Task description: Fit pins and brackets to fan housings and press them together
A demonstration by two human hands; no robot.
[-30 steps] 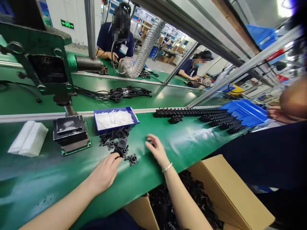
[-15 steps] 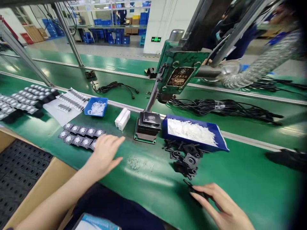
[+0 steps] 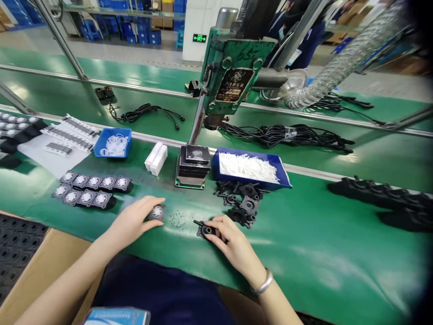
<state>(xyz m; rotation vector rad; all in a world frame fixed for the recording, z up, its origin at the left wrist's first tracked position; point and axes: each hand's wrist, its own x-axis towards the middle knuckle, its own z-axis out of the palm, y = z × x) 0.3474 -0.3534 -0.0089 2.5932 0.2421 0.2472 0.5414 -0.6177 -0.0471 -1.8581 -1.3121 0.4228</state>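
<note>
My left hand (image 3: 140, 216) grips a small black pump housing with a white impeller (image 3: 157, 212), thumb and fingers at its sides. Between the fingers of my right hand (image 3: 226, 237) is a black plastic cover with a thin spout (image 3: 205, 230). A patch of pale crumbs (image 3: 177, 219) lies on the green bench between both hands. More black covers (image 3: 248, 204) are heaped beyond my right hand. Two rows of housings with white impellers (image 3: 94, 182) stand beyond and left of my left hand. The press's black block (image 3: 194, 163) sits ahead, under the green press head (image 3: 235, 74).
A blue tray (image 3: 287, 179) of white sticks stands right of the press block. Left of it are a white block (image 3: 156, 158) and a blue bin (image 3: 101, 148) with white rings. Black cables (image 3: 287, 135) lie behind; black parts (image 3: 379, 198) line the right side.
My left hand has taken one housing from the rows and brought it right. My right hand has moved left with the black cover, closer to my left hand. The view has shifted right.
</note>
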